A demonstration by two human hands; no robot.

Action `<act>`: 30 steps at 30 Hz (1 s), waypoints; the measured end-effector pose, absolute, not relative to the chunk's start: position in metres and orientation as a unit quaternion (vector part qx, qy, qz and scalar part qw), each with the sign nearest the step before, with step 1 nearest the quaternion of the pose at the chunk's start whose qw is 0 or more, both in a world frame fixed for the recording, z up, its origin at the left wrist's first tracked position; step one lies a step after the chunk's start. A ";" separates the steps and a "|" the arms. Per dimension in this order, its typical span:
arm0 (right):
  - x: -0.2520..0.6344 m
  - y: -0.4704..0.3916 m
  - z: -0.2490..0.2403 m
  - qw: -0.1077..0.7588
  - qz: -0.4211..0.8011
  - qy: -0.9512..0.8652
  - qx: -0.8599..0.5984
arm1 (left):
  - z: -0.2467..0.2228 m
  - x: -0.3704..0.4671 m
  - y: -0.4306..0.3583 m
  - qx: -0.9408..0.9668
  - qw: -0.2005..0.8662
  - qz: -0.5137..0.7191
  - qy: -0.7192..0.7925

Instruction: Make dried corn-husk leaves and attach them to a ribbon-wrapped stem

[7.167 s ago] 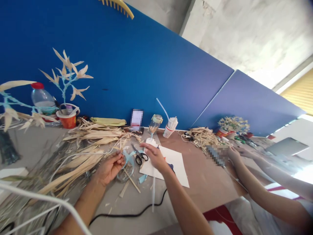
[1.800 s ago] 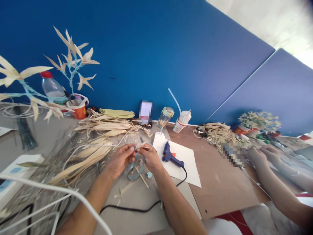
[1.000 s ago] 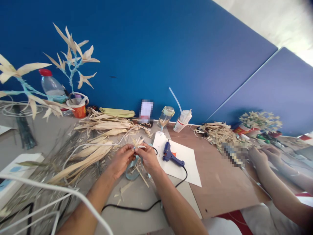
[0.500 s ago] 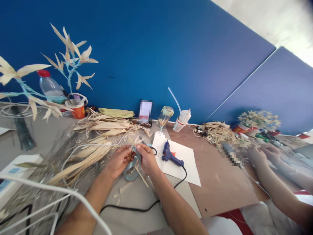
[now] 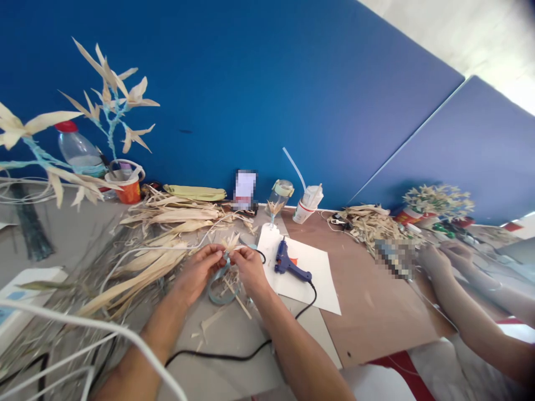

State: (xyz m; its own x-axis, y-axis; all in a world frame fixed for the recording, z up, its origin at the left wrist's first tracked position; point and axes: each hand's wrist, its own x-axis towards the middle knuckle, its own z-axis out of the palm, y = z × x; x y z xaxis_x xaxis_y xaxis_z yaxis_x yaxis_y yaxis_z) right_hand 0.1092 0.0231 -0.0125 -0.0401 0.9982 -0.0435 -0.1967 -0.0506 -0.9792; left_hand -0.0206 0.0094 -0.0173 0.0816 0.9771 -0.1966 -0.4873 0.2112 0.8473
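A small pale corn-husk flower [image 5: 229,241] stands petals-up between my two hands, over the middle of the table. The fingertips of my left hand [image 5: 204,265] pinch its base from the left. On the other side my right hand [image 5: 252,268] is closed at the same spot, thumb and fingers together. Light blue tape wraps the base and hangs down toward a loose tape coil [image 5: 217,295] under the hands. The fingers partly hide the stem. Right of my hands, a blue hot glue gun [image 5: 290,263] lies on white paper [image 5: 328,289].
Dried corn husks [image 5: 142,278] and thin stalks spread leftward. White cables cross the left front; a black cord [image 5: 225,356] runs below my forearms. Behind are a phone [image 5: 245,189], a jar [image 5: 281,192] and a cup [image 5: 303,211]. A co-worker's hands [image 5: 438,262] are at right.
The hands have shifted slightly; the blue tape stretched between them before now hangs below the flower's base. The whole view has moved a little, so things appear slightly farther left.
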 end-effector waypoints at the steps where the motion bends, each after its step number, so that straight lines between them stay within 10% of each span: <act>1: 0.110 0.024 -0.013 0.521 0.569 -0.448 -0.452 | -0.017 -0.022 0.010 0.307 0.668 0.548 0.399; 30: 0.115 0.021 -0.009 0.427 0.489 -0.553 -0.522 | -0.024 -0.016 0.013 0.246 0.715 0.543 0.366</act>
